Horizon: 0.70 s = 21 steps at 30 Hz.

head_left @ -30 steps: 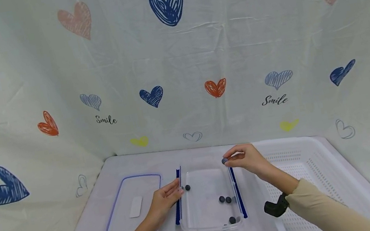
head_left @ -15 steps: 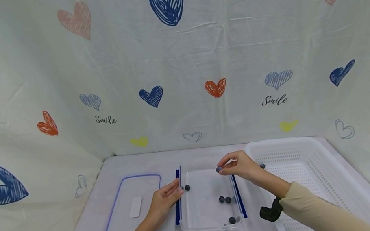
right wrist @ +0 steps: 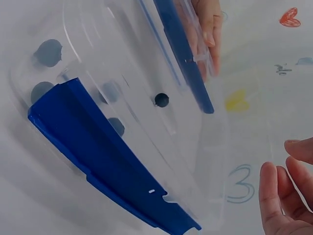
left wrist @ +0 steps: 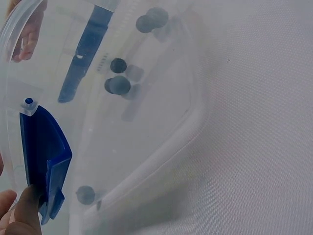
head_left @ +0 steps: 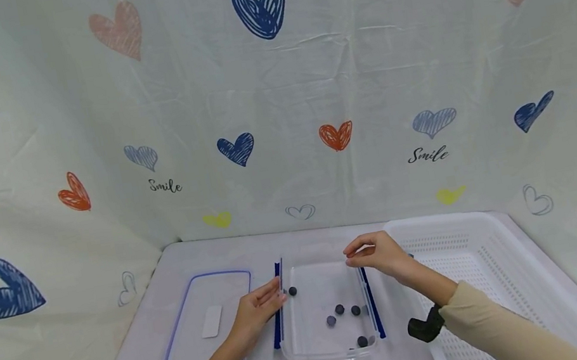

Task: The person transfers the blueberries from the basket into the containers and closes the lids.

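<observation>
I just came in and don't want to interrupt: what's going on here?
A person is working at a clear container with blue side flaps. Their left hand rests against its left flap, and their right hand hangs near its far right corner, with nothing visible between the fingers. At least five small dark balls lie scattered inside. A blue-rimmed clear lid lies to the left; a white basket stands to the right.

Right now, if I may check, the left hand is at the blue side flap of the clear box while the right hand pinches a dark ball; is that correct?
Not quite: the right hand holds nothing; the right wrist view shows its fingertips bare. The left hand is indeed at the blue side flap of the clear box.
</observation>
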Available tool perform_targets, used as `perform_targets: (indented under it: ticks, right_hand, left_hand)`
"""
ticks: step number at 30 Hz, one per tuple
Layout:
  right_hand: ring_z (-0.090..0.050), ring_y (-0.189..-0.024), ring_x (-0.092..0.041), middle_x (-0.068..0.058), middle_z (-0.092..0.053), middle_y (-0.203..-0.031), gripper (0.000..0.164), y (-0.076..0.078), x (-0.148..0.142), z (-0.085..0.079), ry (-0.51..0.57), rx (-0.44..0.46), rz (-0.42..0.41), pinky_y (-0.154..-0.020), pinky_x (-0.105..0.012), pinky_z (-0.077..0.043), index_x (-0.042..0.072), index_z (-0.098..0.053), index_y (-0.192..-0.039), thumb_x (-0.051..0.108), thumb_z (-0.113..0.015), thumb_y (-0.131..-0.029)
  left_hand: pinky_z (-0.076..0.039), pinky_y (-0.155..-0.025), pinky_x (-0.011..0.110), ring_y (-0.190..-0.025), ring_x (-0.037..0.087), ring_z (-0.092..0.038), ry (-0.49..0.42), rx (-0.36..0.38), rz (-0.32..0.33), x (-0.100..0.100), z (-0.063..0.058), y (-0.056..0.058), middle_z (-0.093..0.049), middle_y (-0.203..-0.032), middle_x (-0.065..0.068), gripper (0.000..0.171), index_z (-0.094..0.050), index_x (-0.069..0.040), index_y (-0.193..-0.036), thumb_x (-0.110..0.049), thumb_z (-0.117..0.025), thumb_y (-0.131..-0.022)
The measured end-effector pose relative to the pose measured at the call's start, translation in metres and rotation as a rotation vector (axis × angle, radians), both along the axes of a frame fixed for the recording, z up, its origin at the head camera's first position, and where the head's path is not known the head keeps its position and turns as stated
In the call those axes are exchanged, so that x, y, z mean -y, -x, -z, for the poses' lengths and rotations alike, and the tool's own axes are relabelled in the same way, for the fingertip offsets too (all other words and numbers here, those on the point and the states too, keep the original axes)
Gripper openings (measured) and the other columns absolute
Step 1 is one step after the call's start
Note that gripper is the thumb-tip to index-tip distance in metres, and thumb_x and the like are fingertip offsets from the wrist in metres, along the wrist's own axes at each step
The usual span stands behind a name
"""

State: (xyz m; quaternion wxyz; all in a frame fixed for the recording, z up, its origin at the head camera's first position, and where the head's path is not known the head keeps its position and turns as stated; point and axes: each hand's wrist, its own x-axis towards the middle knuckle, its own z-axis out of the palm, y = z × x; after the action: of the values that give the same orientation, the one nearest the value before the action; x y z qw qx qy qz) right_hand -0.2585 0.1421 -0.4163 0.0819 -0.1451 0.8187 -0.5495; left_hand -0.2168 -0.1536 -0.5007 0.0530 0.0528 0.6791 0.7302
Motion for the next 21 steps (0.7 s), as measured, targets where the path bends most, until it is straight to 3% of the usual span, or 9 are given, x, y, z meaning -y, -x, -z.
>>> perform_targets:
  ticks: [9, 21]
  right_hand:
    - [-0.065, -0.087, -0.025, -0.014, -0.067, -0.098, 0.023, 0.000, -0.022, -0.005, 0.039, -0.003, 0.064, -0.088, -0.043, -0.048, 0.000, -0.067, -0.099, 0.013, -0.071, -0.081]
    - [-0.065, -0.086, -0.024, -0.015, -0.065, -0.102, 0.027, 0.002, -0.057, -0.003, 0.039, -0.034, 0.144, -0.083, -0.038, -0.052, -0.001, -0.066, -0.102, 0.015, -0.071, -0.081]
  left_hand:
    - [-0.047, -0.089, 0.023, -0.123, 0.032, -0.043, 0.000, -0.002, 0.004, 0.000, 0.000, 0.001, -0.043, -0.134, 0.024, 0.056, -0.043, 0.008, -0.131, -0.009, -0.067, -0.084]
    - [-0.047, -0.088, 0.022, -0.124, 0.033, -0.040, 0.015, -0.014, 0.005, 0.001, 0.004, 0.000, -0.043, -0.135, 0.021, 0.056, -0.044, 0.005, -0.133, -0.012, -0.067, -0.085]
